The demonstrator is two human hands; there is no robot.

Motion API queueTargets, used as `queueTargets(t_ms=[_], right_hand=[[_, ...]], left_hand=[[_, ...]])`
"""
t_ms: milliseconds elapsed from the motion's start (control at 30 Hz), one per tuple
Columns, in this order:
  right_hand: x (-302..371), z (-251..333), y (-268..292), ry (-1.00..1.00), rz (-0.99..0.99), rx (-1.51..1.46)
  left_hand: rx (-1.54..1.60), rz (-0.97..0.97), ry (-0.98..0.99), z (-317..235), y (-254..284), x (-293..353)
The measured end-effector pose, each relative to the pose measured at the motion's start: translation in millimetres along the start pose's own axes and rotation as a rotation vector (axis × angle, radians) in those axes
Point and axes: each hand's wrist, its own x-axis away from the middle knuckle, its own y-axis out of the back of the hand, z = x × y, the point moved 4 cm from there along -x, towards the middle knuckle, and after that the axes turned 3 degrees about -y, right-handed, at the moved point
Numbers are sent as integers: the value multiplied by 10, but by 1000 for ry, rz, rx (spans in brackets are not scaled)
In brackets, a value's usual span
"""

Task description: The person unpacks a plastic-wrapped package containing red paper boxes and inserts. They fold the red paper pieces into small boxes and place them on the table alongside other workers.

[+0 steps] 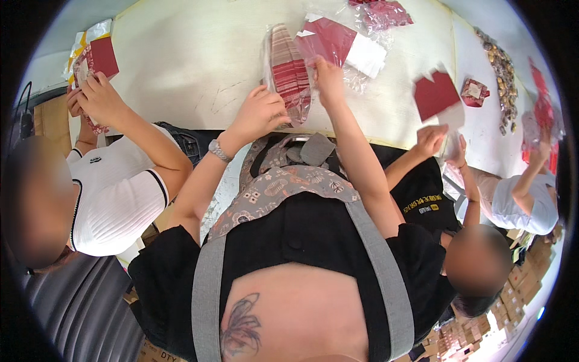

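A stack of flat red and white cartons (pixel 289 75) in clear plastic lies on the table in front of me. My left hand (pixel 260 113) is at its left side, fingers apart and slightly bent, with nothing visibly held. My right hand (pixel 329 83) is closed on the near edge of a red flat carton (pixel 333 40), just right of the stack. Clear film lies around this carton, and my fingers partly hide the grip. White flaps (pixel 365 55) stick out at its right.
More red pieces in clear plastic (pixel 386 13) lie at the far edge. At left, a person holds a red patterned box (pixel 104 57). At right, another person handles a red carton (pixel 436 95) near a small red box (pixel 474 92) and a row of small wrapped items (pixel 502 75).
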Motion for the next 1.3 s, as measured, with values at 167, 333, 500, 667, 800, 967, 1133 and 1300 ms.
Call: queueTargets(t_ms=[167, 333, 500, 667, 800, 967, 1133, 1300], right_hand=[[695, 893, -183, 1122, 191, 581], [812, 1028, -325, 485, 353, 95], [884, 1155, -504, 564, 106, -78], [569, 746, -719, 409, -27, 95], [-198, 136, -351, 437, -267, 395], [299, -127, 382, 50, -55, 105], [307, -863, 554, 549, -46, 1191], [99, -1186, 1262, 129, -55, 1221]], left_hand=[[187, -214, -38, -110, 436, -222], [711, -370, 130, -176, 703, -356], [683, -316, 386, -237, 691, -291], [743, -557, 459, -55, 392, -171], [457, -646, 467, -68, 286, -128], [303, -675, 260, 85, 357, 300], [568, -636, 531, 382, 247, 572], [1734, -706, 705, 825, -432, 828]])
